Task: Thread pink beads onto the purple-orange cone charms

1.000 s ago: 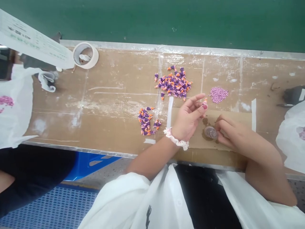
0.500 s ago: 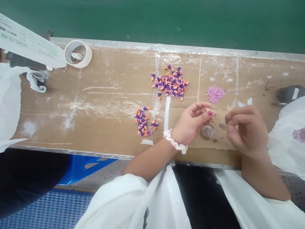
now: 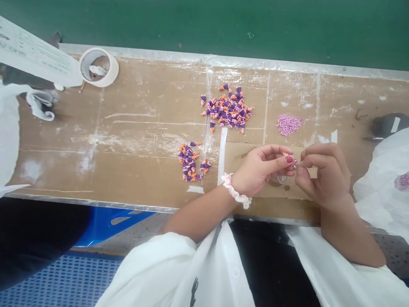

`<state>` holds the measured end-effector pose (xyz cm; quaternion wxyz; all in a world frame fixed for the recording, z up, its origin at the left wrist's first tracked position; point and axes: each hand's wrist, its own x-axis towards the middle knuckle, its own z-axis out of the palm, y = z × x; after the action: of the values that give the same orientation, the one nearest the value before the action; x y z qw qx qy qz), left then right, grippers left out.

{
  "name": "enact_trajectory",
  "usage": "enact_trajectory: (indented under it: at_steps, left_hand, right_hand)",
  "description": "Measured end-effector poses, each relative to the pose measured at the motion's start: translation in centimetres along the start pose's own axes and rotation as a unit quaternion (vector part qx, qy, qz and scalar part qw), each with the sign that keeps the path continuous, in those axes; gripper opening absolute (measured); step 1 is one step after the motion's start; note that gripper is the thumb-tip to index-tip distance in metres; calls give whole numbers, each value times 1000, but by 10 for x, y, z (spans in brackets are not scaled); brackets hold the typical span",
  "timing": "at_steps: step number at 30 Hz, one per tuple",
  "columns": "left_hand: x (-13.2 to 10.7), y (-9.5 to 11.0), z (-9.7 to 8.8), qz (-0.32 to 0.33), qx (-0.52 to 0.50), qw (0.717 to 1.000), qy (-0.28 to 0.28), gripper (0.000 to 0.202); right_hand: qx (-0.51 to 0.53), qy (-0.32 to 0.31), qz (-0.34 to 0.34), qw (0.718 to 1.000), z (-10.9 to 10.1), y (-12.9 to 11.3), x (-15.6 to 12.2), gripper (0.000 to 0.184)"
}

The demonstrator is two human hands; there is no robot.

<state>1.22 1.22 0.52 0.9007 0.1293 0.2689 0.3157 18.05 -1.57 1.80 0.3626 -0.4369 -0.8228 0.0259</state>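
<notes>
My left hand [image 3: 263,169] pinches a small figurine [image 3: 285,154] between thumb and fingers; its orange top shows and the rest is mostly covered. The fingertips of my right hand [image 3: 326,172] are closed in a pinch right beside it, and what they hold is too small to make out. Partly hidden under my left hand is a small clear cup [image 3: 281,179] on a piece of cardboard [image 3: 238,187]. Beyond my hands lie a heap of purple-and-orange figurines [image 3: 228,108] and a little pile of pink-purple bits [image 3: 288,125]. A smaller group of figurines [image 3: 189,162] lies left of my wrist.
A roll of tape [image 3: 111,72] stands at the back left by a white printed box or sheet [image 3: 38,55]. White plastic bags [image 3: 383,187] lie at the right edge, near a dark object [image 3: 385,125]. A green surface [image 3: 204,25] runs behind the table.
My two hands have come together: the left moved slightly right with the figurine, the right moved left until its fingertips meet it. The view has shifted a little.
</notes>
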Motion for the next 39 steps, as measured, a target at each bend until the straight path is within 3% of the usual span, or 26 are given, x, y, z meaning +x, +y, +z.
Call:
enact_trajectory:
  at_steps: [24, 27, 29, 30, 32, 34, 36, 39]
  left_hand:
    - [-3, 1, 0, 33, 97, 994, 39, 40]
    - [-3, 2, 1, 56, 115, 992, 13, 37]
    - [-1, 6, -2, 111, 155, 981, 23, 33]
    - [1, 10, -5, 155, 185, 969, 47, 30]
    - [6, 20, -16, 259, 272, 918, 127, 22]
    - [14, 33, -32, 347, 394, 823, 216, 12]
    - [23, 45, -49, 392, 523, 706, 274, 7]
    - [33, 55, -67, 415, 644, 570, 297, 14]
  right_hand:
    - [17, -47, 41, 998, 0, -8, -3, 20]
    - [79, -23, 96, 992, 1, -9, -2, 19]
    - [179, 33, 161, 970, 1, -9, 0, 9]
    - [238, 66, 189, 950, 0, -7, 1, 4]
    - [349, 101, 228, 903, -3, -2, 3, 19]
    - [430, 84, 251, 863, -9, 5, 4, 38]
    - [467, 54, 277, 838, -14, 13, 2, 53]
    - [472, 33, 300, 829, -19, 19, -3, 66]
